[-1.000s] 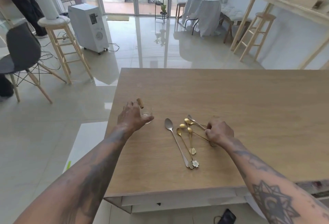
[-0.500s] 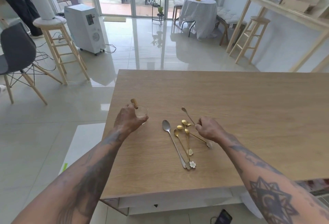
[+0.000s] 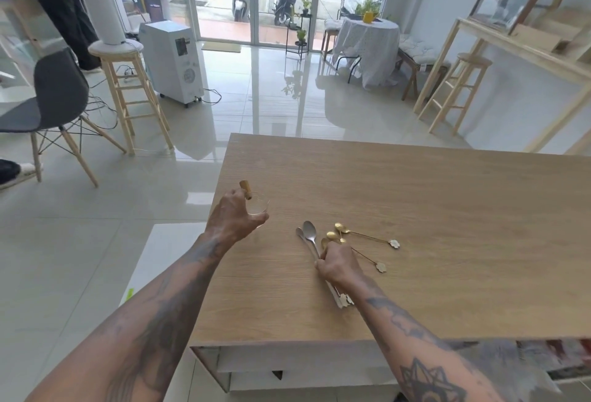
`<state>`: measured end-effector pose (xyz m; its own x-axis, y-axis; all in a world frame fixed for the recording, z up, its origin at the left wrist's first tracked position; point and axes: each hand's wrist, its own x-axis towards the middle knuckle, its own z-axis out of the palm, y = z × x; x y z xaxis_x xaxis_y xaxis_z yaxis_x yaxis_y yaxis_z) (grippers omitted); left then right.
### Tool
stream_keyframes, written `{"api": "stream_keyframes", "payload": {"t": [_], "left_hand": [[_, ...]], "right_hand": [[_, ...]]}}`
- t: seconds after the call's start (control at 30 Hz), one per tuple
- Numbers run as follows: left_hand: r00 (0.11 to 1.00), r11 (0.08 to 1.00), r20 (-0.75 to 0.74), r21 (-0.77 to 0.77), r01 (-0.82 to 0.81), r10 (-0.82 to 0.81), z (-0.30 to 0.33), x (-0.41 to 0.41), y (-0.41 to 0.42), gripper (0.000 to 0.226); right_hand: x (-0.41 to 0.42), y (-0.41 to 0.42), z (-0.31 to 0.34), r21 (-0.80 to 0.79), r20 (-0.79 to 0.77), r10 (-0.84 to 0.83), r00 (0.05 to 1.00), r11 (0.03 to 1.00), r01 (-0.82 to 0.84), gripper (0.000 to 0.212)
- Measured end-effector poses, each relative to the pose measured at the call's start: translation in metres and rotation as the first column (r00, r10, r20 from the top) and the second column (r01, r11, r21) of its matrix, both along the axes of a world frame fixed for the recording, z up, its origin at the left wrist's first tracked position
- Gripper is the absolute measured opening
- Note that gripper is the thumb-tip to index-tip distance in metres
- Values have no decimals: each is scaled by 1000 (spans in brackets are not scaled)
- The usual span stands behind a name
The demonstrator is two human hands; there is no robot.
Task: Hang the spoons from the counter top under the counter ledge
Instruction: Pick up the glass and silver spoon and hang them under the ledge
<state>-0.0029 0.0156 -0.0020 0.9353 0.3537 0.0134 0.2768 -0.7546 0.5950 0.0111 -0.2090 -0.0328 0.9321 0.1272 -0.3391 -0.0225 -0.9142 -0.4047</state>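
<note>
Several spoons lie near the front left of the wooden counter top (image 3: 431,209). Two silver spoons (image 3: 309,235) point their bowls away from me, and my right hand (image 3: 339,265) is closed over their handles together with some gold ones. Two more gold spoons (image 3: 364,235) with flower-shaped ends lie loose just right of that hand. My left hand (image 3: 235,217) rests at the counter's left edge, gripping a small clear glass (image 3: 259,206) with a wooden handle. The white ledge (image 3: 287,360) under the counter's near edge shows below my arms.
Left of the counter is tiled floor with a wooden stool (image 3: 123,88), a grey chair (image 3: 51,97) and a white appliance (image 3: 172,65). A person (image 3: 60,1) stands at the far left. A covered round table (image 3: 369,46) and a tall wooden bench (image 3: 511,49) are beyond.
My right hand has moved left and nearer, from the small spoon at the right of the pile onto the silver spoons' handles. A second silver spoon now lies beside the first. The left hand stays on the glass.
</note>
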Motion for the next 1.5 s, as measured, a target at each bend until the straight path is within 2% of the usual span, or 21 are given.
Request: {"api": "stream_keyframes", "payload": {"t": [0.13, 0.27, 0.37, 0.53, 0.67, 0.8, 0.87, 0.97, 1.2, 1.5], "left_hand": [[1000, 999, -12, -37, -3, 2, -10, -4, 3, 69], [1000, 999, -21, -51, 0, -1, -19, -4, 6, 72], [1000, 998, -26, -62, 12, -14, -24, -4, 7, 71], [999, 997, -35, -73, 18, -20, -29, -3, 5, 69], [999, 997, -35, -78, 22, -24, -31, -7, 6, 69], [999, 997, -33, -79, 23, -26, -31, -15, 7, 69], [999, 996, -29, -78, 31, -33, -29, -22, 6, 69], [999, 997, -13, -71, 39, -40, -20, -34, 6, 68], [999, 1000, 44, -18, 26, -25, 21, -78, -10, 67], [990, 999, 141, 47, 9, -15, 80, -180, -76, 66]], "right_hand": [[-1, 8, -4, -96, 52, -19, 998, 995, 24, 30], [0, 14, -8, -109, 79, -85, 993, 990, 94, 30], [4, 17, -8, -152, 53, -120, 991, 980, 127, 23], [8, 23, -6, -153, -25, -198, 980, 969, 192, 29], [7, 26, -7, -159, -23, -159, 987, 975, 153, 36], [3, 25, -2, -163, 15, -45, 999, 986, 47, 29], [0, 20, 1, -121, -7, -23, 1000, 992, 22, 25], [-3, 13, 13, 41, -22, -53, 998, 998, 54, 21], [-30, -3, 76, 353, 28, -83, 996, 933, 68, 25], [-121, -61, 126, 452, 135, -28, 990, 891, -36, 24]]}}
